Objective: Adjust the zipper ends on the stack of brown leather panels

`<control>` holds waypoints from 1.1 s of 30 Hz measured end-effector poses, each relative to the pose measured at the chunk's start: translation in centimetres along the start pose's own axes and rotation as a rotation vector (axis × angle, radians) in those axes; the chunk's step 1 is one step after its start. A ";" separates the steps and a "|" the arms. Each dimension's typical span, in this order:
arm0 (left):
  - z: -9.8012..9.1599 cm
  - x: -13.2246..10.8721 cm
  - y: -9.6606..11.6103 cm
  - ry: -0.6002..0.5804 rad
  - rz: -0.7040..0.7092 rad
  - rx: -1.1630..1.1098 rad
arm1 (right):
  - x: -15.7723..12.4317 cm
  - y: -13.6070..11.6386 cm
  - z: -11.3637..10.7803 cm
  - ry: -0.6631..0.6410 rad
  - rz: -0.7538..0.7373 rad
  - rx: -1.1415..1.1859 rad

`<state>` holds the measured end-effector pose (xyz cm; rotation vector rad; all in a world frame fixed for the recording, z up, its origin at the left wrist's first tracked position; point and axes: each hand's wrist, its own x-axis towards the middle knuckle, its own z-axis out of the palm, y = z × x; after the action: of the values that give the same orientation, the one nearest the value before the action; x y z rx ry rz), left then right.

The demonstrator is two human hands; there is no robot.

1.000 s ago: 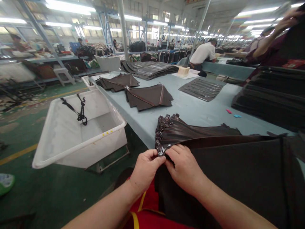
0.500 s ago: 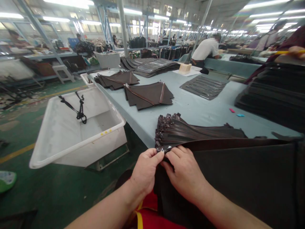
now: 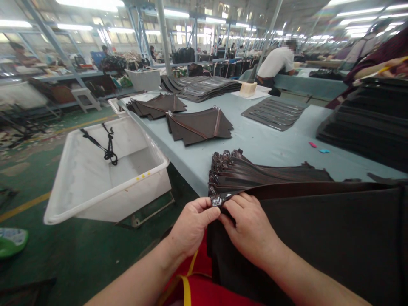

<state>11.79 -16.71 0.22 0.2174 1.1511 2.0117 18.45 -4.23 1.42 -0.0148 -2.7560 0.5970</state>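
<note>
A large dark brown sheet of leather-like material [image 3: 334,229] hangs over the near table edge in front of me. My left hand [image 3: 194,225] is closed on the sheet's left corner, thumb and fingers pinching its folded edge, where shiny whitish patches show. Just to the right, my right hand [image 3: 247,221] grips the same edge, its fingers over the top and the thumb underneath. Behind both hands lies a stack of dark brown pieces [image 3: 255,172] with bunched, glossy left ends.
A white plastic tub [image 3: 105,174] with a black cord stands on the left. On the blue-covered table [image 3: 274,146] are dark cut panels [image 3: 200,125], grey strips [image 3: 274,114] and small pink and blue bits. A tall black stack [image 3: 366,123] and a person's arm are at right.
The left thumb has shifted down slightly, exposing more of the shiny corner. Both hands keep their grip on the sheet. The person's arm at right has moved above the black stack.
</note>
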 end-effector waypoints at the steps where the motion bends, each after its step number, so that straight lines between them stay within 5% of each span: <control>1: 0.0 0.0 0.1 -0.011 -0.010 0.000 | 0.0 0.0 0.0 -0.001 -0.002 0.001; 17: 1.7 0.5 0.8 0.225 -0.146 -0.119 | 0.0 0.0 0.1 -0.019 -0.009 -0.047; 33: 0.8 0.5 0.5 0.142 -0.149 -0.137 | -0.2 0.1 0.3 0.091 -0.084 0.021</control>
<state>11.54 -15.98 0.95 -0.0796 1.0777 1.9882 18.52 -4.23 1.06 0.0766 -2.6476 0.5883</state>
